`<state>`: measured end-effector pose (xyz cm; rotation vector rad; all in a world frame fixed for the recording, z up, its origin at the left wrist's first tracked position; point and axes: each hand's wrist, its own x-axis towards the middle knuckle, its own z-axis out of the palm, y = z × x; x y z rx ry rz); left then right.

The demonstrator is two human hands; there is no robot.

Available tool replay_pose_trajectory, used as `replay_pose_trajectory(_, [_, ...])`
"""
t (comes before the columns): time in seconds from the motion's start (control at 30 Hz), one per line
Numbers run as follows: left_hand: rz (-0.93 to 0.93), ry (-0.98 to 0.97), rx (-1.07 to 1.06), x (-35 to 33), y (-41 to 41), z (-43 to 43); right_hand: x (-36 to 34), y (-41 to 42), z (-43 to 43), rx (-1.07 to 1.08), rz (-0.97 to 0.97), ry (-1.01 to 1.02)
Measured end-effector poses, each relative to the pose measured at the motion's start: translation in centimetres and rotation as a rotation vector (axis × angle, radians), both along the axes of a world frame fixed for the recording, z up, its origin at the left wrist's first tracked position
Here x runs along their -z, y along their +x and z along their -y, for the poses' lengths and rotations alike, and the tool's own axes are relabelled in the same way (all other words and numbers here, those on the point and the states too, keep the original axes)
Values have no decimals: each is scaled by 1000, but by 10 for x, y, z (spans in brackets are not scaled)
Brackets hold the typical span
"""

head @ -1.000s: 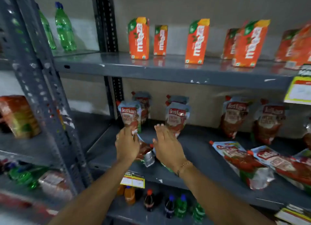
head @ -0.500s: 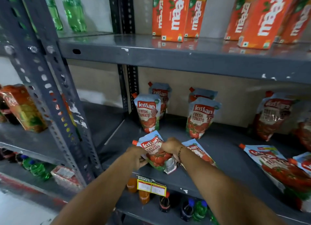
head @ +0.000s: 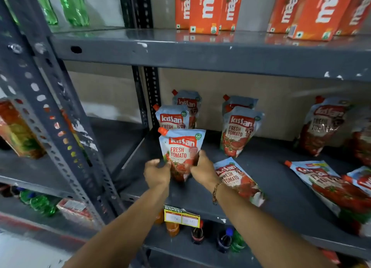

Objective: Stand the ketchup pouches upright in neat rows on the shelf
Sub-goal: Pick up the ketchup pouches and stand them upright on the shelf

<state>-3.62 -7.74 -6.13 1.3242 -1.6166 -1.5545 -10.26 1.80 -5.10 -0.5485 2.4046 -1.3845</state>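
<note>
A ketchup pouch (head: pixel 181 147) with an orange cap stands upright at the left front of the grey shelf (head: pixel 271 187). My left hand (head: pixel 157 172) and my right hand (head: pixel 202 168) grip its lower sides. Two more pouches stand behind it, the nearer one (head: pixel 172 117) partly hidden. To the right, another upright pouch (head: pixel 239 131) has one more behind it. Just right of my right wrist a pouch (head: pixel 239 182) lies flat. At the far right, blurred pouches (head: pixel 323 123) stand at the back and others (head: pixel 329 189) lie flat in front.
The upper shelf (head: pixel 200 51) carries orange juice cartons (head: pixel 204 8) and green bottles (head: pixel 74 4). A perforated grey upright (head: pixel 50 115) stands at the left. A yellow price tag (head: pixel 181 217) hangs on the shelf edge, with small drink bottles (head: pixel 197 234) below.
The pouch that lay tilted under my hands has been raised upright in front of the left row. The camera has moved closer to the shelf.
</note>
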Motion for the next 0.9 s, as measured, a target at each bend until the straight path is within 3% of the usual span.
replay_pose_trajectory(0.1, [34, 383, -3, 1, -9, -33, -6, -12, -16, -66, -72, 200])
replay_pose_trajectory(0.2, [-9, 675, 306, -8, -21, -69, -6, -28, -45, 53, -210, 617])
replay_pose_trajectory(0.27, [75, 717, 474, -13, -31, -87, -8, -37, -69, 180, -41, 806])
replay_pose_trajectory(0.3, [96, 720, 530, -15, -36, -91, -8, -42, -79, 201, 64, 805])
replay_pose_trajectory(0.37, [98, 699, 562, -16, -46, -101, -9, -51, -95, 204, 176, 673])
replay_pose_trajectory(0.43, [89, 633, 556, -16, -48, -103, -11, -49, -98, 234, 166, 513])
replay_pose_trajectory(0.53, [-29, 392, 540, -22, -56, -105, -10, -46, -106, 357, -35, 296])
replay_pose_trajectory(0.7, [-199, -174, 580, -53, -69, -101, -22, -41, -121, 497, -421, -233])
replay_pose_trajectory(0.8, [-111, -211, 444, -50, -68, -117, -15, -37, -135, 364, -377, -384])
replay_pose_trajectory(0.9, [-27, -91, 320, -35, -66, -144, -1, -34, -154, 204, -222, -331])
